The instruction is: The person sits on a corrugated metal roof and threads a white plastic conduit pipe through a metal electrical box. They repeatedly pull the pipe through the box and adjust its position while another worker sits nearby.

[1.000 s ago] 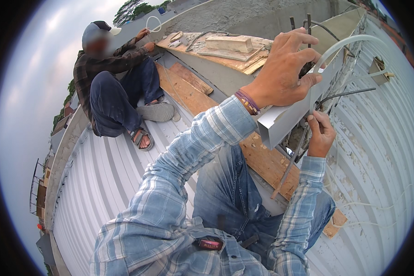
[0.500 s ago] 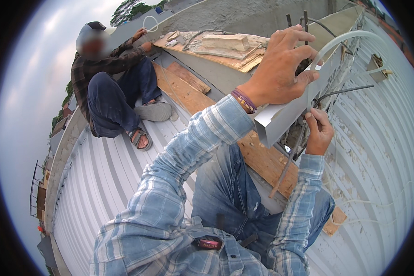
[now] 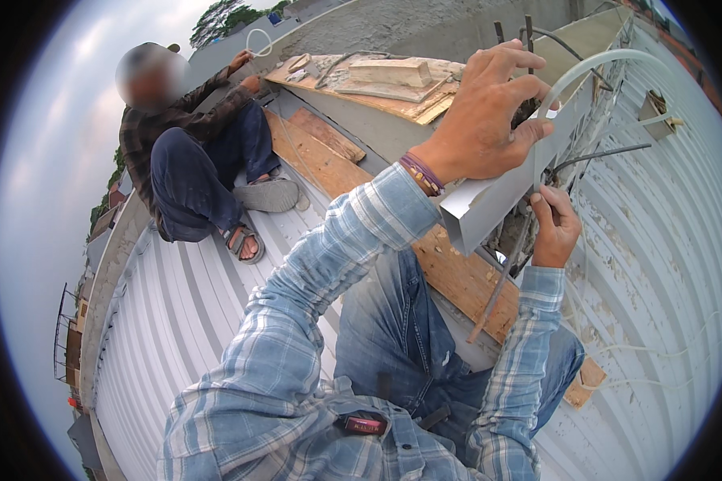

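My left hand (image 3: pixel 489 128) is raised over a pale metal box channel (image 3: pixel 477 220), pinching a clear flexible tube (image 3: pixel 598 62) between thumb and bent fingers, with its upper fingers lifted. Lower down, my right hand (image 3: pixel 553 228) pinches the same tube beside the channel. The tube arches over to the right toward a small bracket-like block (image 3: pixel 658 120). Dark bent steel bars (image 3: pixel 602 152) stick out from rough concrete behind the channel, partly hidden by my hands.
A co-worker (image 3: pixel 176 168) sits at the left, holding a looped pale tube (image 3: pixel 258 42) near a concrete wall (image 3: pixel 377 28). Boards with debris (image 3: pixel 353 84) lie on the ledge; planks (image 3: pixel 461 272) lie on ribbed metal roofing (image 3: pixel 176 321). The roof's raised edge (image 3: pixel 116 248) curves along the left.
The view has shifted slightly, and both my hands appear a little further left, still on the tube. The co-worker's head has bent slightly down and leftward in the picture.
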A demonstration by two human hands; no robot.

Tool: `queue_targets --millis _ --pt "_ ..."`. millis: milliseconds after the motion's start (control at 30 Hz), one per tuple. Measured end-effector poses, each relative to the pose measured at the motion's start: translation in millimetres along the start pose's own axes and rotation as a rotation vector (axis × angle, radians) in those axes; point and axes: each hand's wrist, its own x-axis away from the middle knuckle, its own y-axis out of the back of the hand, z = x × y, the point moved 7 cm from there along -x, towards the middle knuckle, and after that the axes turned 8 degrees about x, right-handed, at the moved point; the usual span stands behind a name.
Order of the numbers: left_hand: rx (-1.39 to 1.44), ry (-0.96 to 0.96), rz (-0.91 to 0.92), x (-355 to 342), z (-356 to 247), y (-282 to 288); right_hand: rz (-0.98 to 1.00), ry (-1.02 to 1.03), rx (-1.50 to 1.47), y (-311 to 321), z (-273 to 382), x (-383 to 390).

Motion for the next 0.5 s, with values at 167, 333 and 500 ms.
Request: queue_targets --millis 167,333,500 --pt "-0.008 -0.004 -0.006 0.3 -1.2 1.0 0.003 -0.011 0.002 -0.9 2.6 -0.1" --pt "-0.016 -0.011 -0.006 -0.7 -1.2 -0.3 0.007 -0.013 -0.005 -0.6 0.7 -0.3" --pt "-0.013 -0.017 -0.012 -0.3 -1.0 0.1 0.001 -0.006 0.004 -0.1 2.1 -0.7"
